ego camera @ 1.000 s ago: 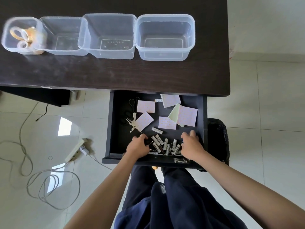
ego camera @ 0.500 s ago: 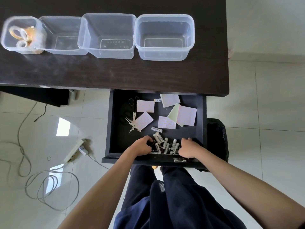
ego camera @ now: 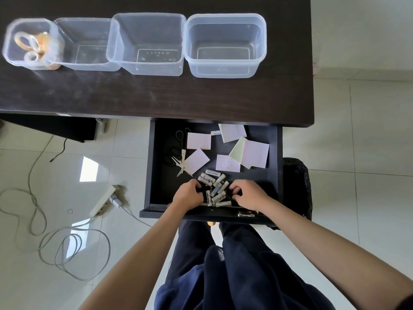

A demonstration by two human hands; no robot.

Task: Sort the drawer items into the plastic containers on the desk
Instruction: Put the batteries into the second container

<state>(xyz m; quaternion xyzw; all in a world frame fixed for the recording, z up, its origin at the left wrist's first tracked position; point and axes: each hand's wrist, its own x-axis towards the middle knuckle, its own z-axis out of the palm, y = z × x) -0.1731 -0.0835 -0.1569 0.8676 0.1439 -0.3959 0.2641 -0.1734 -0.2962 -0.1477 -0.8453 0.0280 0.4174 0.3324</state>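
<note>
Open drawer (ego camera: pixel 156 166) under desk's (ego camera: pixel 156 97) front edge, dark inside. Heap of small white batteries (ego camera: pixel 215 189) near drawer's front edge, middle; black lettering on labels, lying crisscross, some stacked. One more battery (ego camera: pixel 215 132) alone at back edge.

Left hand (ego camera: pixel 188 195) on heap's left side, fingers curled down onto batteries; right hand (ego camera: pixel 248 194) on heap's right side, fingers likewise curled in. Whether either has batteries actually gripped: cannot tell, fingertips hidden.

Pale pink note pads (ego camera: pixel 199 140) scattered across drawer's back half, one showing a green sheet. Scissors (ego camera: pixel 182 162) left of centre, blades open, black handles toward back-left corner. Bare drawer floor along left and right sides.

Four clear plastic containers (ego camera: pixel 225 44) in a row along desk's far side, touching or nearly so. Leftmost container (ego camera: pixel 13 57) holding tape rolls (ego camera: pixel 31 44). Wide bare strip of desk between containers and front edge.
</note>
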